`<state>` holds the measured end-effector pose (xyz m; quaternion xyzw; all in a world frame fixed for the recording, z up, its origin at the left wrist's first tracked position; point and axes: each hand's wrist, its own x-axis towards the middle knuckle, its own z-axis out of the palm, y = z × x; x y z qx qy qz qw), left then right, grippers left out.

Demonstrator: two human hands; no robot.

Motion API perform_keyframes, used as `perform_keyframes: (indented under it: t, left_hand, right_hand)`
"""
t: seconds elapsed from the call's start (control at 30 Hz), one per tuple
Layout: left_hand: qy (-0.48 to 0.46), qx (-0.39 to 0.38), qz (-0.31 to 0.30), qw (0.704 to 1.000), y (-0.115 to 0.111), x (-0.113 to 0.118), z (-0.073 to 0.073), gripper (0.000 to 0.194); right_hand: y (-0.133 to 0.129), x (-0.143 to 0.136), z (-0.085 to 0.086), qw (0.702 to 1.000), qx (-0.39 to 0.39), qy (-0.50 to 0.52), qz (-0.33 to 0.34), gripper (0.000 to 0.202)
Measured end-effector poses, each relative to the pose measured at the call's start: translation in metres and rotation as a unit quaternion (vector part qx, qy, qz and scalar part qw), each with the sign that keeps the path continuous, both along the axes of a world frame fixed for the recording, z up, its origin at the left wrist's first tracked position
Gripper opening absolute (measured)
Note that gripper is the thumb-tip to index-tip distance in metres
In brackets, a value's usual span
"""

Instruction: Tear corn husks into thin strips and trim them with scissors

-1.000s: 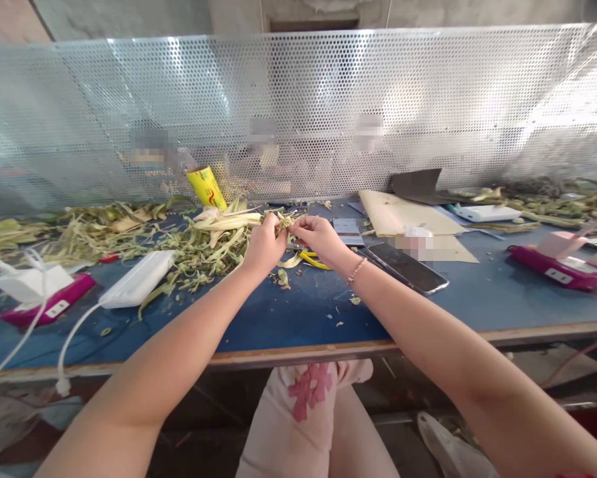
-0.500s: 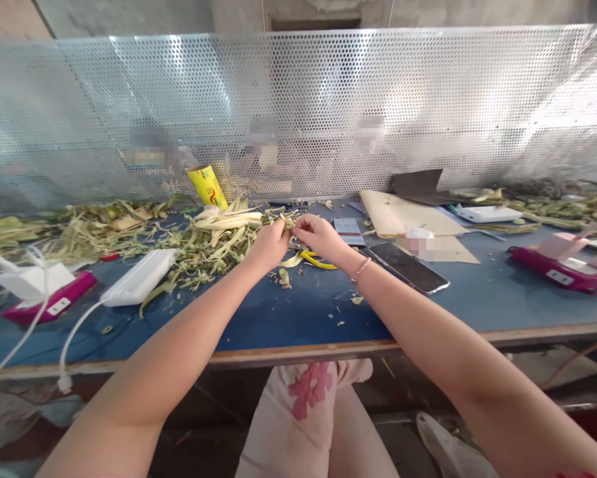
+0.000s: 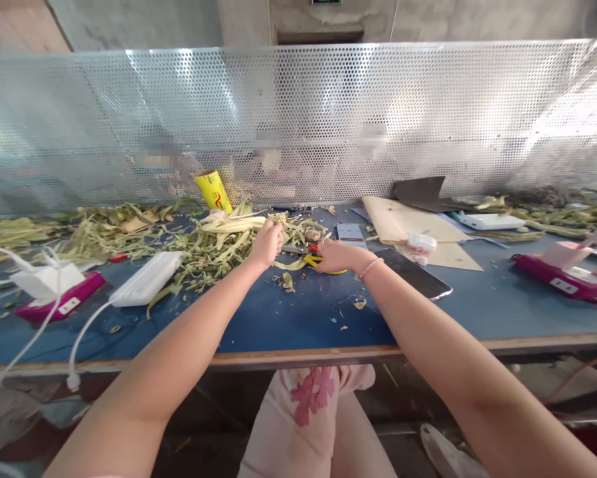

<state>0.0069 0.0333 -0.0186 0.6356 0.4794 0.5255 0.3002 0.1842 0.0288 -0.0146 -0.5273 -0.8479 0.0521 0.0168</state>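
My left hand [image 3: 267,244] is closed at the right side of a heap of dried, pale green plant strips [image 3: 213,245]. A bundle of longer pale strips [image 3: 236,224] runs into its fist from the left. Just to the right, my right hand [image 3: 334,255] is closed over the handles of a pair of scissors [image 3: 311,259] with yellow and red on the grips. Their blades point left toward my left hand, and the fingers partly hide the grips. A small round brownish piece [image 3: 312,235] lies behind the scissors.
A yellow tube [image 3: 213,191] leans by the perforated metal screen [image 3: 318,99]. On the blue table [image 3: 298,325] lie a white power bank [image 3: 146,279], magenta power strips [image 3: 62,304], a black phone [image 3: 418,273], tan paper [image 3: 402,219] and plant scraps [image 3: 288,282].
My right hand has left the spot beside my left hand, moved right and down, and taken hold of the scissors. My left hand stays by the strips. The view has shifted slightly.
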Motion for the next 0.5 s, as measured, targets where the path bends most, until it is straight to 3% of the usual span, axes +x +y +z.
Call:
perform_keyframes:
  t: [0.1, 0.23, 0.37, 0.5]
  left_hand:
    - [-0.132, -0.096, -0.082, 0.983, -0.005, 0.003, 0.007, 0.02]
    - [-0.242, -0.127, -0.117, 0.955, -0.01, 0.002, 0.014, 0.022]
    - [-0.312, -0.17, -0.171, 0.919, -0.012, -0.003, 0.017, 0.02]
    - [-0.36, -0.191, -0.193, 0.893, -0.012, -0.008, 0.02, 0.023]
  right_hand:
    - [-0.003, 0.0, 0.002, 1.0, 0.022, 0.001, -0.007, 0.034]
    - [0.003, 0.008, 0.002, 1.0, 0.007, -0.01, -0.017, 0.037]
    - [0.009, 0.009, -0.001, 0.999, -0.033, -0.022, -0.02, 0.031]
    - [0.007, 0.002, -0.002, 0.997, -0.024, -0.066, -0.012, 0.03]
